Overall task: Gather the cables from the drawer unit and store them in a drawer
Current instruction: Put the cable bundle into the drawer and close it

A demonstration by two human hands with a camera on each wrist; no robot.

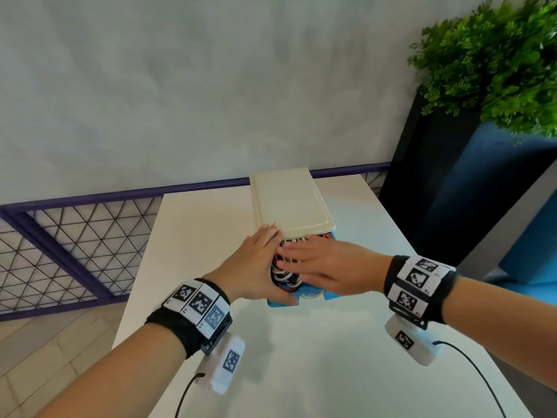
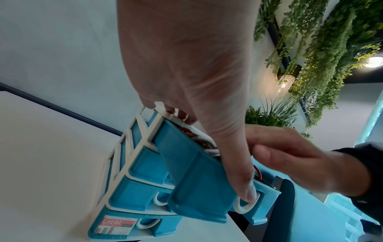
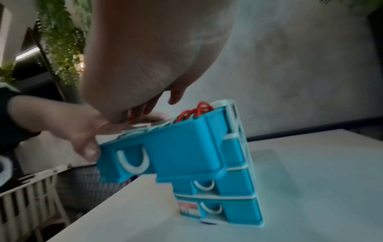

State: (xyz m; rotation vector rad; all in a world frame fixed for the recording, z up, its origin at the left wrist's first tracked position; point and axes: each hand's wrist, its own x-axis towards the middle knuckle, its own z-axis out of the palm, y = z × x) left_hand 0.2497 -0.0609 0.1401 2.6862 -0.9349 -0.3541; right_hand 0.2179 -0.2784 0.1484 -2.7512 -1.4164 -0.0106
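Note:
A small drawer unit (image 1: 291, 203) with a cream top and blue drawers stands on the white table. Its top drawer (image 2: 196, 172) is pulled far out and holds a tangle of red, white and black cables (image 1: 286, 277). My left hand (image 1: 256, 260) lies along the drawer's left side, fingers straight toward the unit's top edge, thumb (image 2: 242, 180) down at the white handle (image 2: 242, 208). My right hand (image 1: 325, 263) lies flat on the cables, fingers straight and pointing left. Red cable loops (image 3: 196, 111) bulge above the drawer (image 3: 176, 147) rim near the unit.
The lower drawers (image 3: 234, 181) are pushed in. The table (image 1: 211, 236) ends at a purple mesh railing (image 1: 75, 236) on the left. A dark planter with a green plant (image 1: 482, 70) and a blue seat (image 1: 527, 251) stand to the right. A white basket (image 3: 27, 196) sits below the table's edge.

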